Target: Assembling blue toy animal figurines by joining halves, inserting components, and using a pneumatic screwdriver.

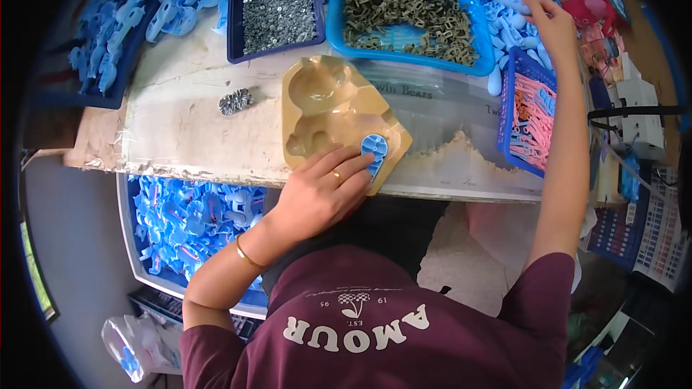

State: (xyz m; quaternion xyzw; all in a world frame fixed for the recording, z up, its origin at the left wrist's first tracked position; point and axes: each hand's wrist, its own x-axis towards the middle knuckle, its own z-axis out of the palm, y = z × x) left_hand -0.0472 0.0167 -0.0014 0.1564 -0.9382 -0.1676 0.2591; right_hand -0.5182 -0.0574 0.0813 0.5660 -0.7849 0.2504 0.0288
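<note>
My half-curled left hand (319, 194) is touching a part (373, 147), grip unclear; my right hand (553, 23) is pinching a piece (507, 1); lopsided pressure could tip the part.

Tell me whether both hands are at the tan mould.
No: the left hand is at the tan mould, the right hand at the blue parts.

The head view looks down, seemingly near.
</note>
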